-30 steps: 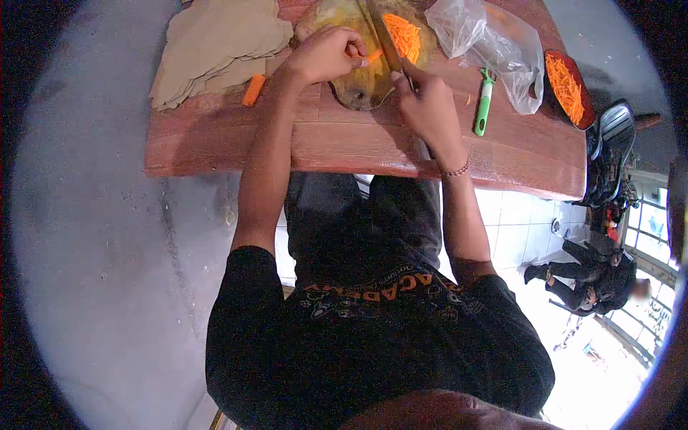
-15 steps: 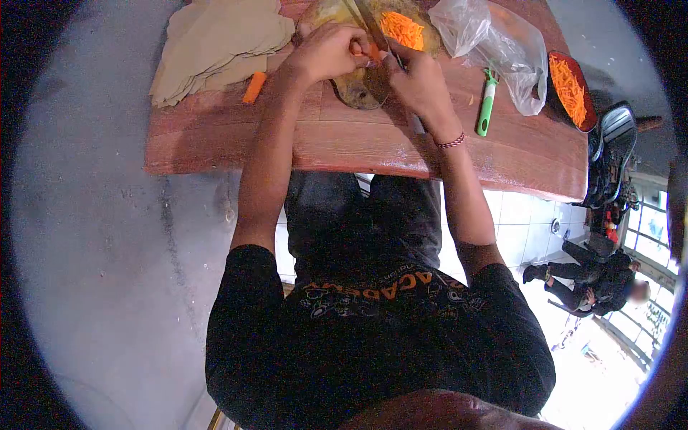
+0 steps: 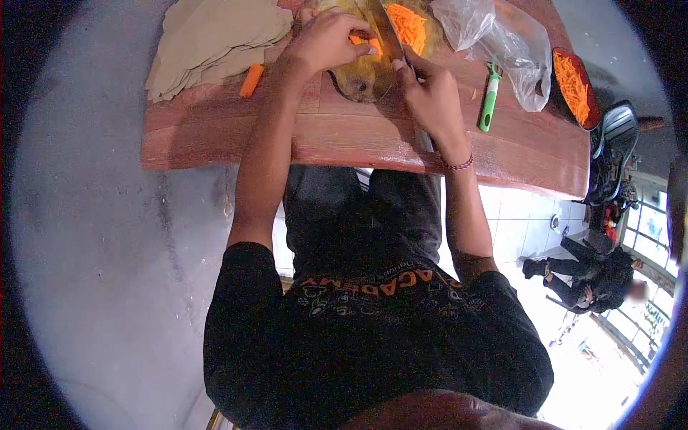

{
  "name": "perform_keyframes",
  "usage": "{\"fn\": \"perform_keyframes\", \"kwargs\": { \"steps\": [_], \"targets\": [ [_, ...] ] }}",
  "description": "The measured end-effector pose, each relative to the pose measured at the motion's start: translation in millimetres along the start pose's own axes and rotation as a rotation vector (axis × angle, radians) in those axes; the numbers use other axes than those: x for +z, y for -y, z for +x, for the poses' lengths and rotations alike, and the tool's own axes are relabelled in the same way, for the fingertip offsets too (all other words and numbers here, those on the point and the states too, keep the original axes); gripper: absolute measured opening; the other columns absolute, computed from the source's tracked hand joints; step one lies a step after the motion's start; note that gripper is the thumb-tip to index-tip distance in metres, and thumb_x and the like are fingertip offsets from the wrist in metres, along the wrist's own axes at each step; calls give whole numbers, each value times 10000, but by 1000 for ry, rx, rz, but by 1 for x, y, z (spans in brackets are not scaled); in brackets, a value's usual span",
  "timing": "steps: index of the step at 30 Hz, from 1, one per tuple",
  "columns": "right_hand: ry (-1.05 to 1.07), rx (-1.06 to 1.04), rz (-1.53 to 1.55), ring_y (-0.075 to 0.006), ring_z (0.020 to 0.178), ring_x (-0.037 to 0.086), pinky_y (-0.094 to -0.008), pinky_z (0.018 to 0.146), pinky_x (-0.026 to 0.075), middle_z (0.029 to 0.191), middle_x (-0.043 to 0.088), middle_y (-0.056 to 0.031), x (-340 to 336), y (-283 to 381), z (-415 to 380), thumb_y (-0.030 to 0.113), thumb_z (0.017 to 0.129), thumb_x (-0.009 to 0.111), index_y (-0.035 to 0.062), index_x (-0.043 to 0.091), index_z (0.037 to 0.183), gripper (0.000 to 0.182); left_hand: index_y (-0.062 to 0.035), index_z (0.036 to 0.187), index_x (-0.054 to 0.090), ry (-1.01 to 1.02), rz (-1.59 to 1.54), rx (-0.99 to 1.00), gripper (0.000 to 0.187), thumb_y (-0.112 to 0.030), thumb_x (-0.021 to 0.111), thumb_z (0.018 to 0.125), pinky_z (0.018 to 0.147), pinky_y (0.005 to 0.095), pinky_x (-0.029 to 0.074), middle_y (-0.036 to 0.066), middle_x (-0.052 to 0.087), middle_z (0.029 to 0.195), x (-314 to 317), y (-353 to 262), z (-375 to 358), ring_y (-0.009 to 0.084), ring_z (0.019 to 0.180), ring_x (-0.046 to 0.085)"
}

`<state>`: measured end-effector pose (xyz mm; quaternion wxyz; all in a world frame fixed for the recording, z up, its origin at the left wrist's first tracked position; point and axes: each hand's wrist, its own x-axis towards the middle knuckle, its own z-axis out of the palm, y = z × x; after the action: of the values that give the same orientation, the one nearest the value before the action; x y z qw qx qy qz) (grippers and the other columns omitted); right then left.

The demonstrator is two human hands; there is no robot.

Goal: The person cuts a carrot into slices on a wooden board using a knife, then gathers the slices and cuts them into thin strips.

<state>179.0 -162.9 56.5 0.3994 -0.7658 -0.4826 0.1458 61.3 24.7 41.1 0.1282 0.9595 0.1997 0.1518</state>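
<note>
My right hand (image 3: 432, 89) is closed on the handle of a knife (image 3: 385, 32), whose blade slants up and left over the cutting board (image 3: 355, 80). Left of the blade, my left hand (image 3: 335, 43) has its fingers bent around orange carrot pieces (image 3: 367, 44) on the board. A heap of shredded carrot (image 3: 407, 29) lies on the board just right of the blade. Another carrot piece (image 3: 251, 80) rests on the table, left of my left forearm.
Brown sheets (image 3: 215, 46) are stacked at the table's left. A clear plastic bag (image 3: 505, 46), a green-handled peeler (image 3: 489, 100) and a dark dish of shredded carrot (image 3: 573, 89) are on the right. Beyond the table at right, a person (image 3: 591, 276) sits on a chair.
My right hand and the knife have moved slightly right and down, away from my left hand. My left hand's fingers have loosened, showing more of the carrot pieces.
</note>
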Motion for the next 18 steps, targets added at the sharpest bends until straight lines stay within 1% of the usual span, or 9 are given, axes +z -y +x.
{"fn": "perform_keyframes", "kwargs": {
  "steps": [1,3,7,9,10,12,16,18],
  "targets": [
    [0,0,-1,-463,829,649,-521,714,521,852,656,-286,0,-1,0,309,947,559,76,652,1179,341,-178,1049,740,0,0,0,370,-464,743,815,915,435,456,98,706,1027,3,4,0,296,996,659],
    [-35,-9,10,-462,824,652,-513,704,524,853,657,-288,2,-4,-1,307,946,562,78,659,1172,336,-202,1036,743,-80,65,95,346,-466,739,812,924,446,428,68,714,1003,9,10,1,276,999,661],
    [-26,5,-19,-453,821,660,-498,696,528,851,657,-292,0,-7,-1,289,942,570,69,661,1182,338,-216,1032,742,-44,13,50,343,-473,739,804,928,450,410,37,716,990,8,8,3,264,992,661],
    [-6,55,31,-245,896,715,-340,774,522,939,706,-261,-1,-6,0,277,931,633,-33,628,1223,426,-201,1009,740,-33,42,-26,324,-453,740,806,931,448,411,35,718,978,3,4,0,262,987,662],
    [-8,54,31,-245,896,715,-340,774,522,939,706,-261,-1,-6,0,277,931,633,-33,628,1223,426,-201,1009,740,-34,43,-24,324,-453,740,806,931,448,411,35,718,978,1,1,-1,262,987,662],
    [-41,-17,31,-441,815,670,-474,697,535,843,650,-306,-1,-8,-1,276,935,582,53,641,1238,381,-183,975,733,-25,39,-14,296,-424,750,804,910,454,431,49,719,956,-3,-3,-1,258,968,666],
    [-45,-21,54,-445,818,668,-474,698,534,839,646,-312,0,-13,-1,281,932,586,65,636,1252,389,-177,944,726,-19,-24,-17,273,-406,760,801,891,457,445,54,716,931,13,14,3,245,960,667],
    [-27,13,29,-446,824,666,-477,697,531,838,646,-311,1,-14,-1,283,931,588,62,640,1244,387,-150,907,713,-34,-81,17,274,-392,772,794,861,439,472,58,710,905,12,14,4,241,938,668]
  ]
}}
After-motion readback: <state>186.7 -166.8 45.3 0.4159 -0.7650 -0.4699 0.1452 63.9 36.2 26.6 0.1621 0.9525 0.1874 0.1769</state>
